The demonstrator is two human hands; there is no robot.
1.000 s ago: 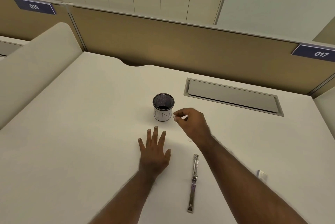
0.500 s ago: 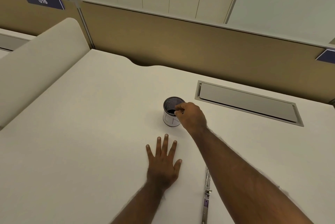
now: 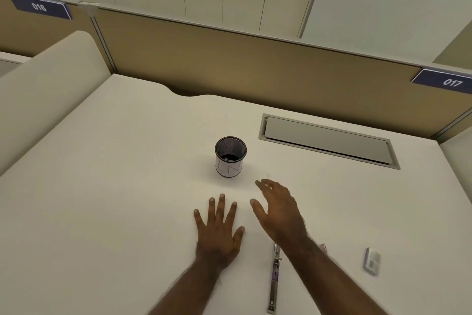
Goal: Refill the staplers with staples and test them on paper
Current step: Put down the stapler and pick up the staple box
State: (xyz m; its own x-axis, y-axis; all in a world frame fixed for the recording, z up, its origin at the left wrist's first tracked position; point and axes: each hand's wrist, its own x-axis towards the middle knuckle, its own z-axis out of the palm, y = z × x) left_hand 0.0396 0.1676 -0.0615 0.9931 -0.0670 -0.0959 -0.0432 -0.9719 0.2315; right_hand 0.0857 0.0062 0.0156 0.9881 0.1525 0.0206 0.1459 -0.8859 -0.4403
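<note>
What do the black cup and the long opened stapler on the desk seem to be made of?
The cup looks like black metal mesh: its inner wall shows a fine dotted weave, and white paper with pen marks wraps the outside. The stapler, lying opened flat, looks like bare metal with a dull silver shine; a small purple part in the middle may be plastic. The desk has a smooth matt cream top, probably laminate.

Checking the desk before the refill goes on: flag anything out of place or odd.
The stapler lies swung fully open in a flat strip beside the right arm, which fits refilling. The mesh cup stands upright. Both hands, left and right, hold nothing. Nothing looks spilled or damaged.
</note>
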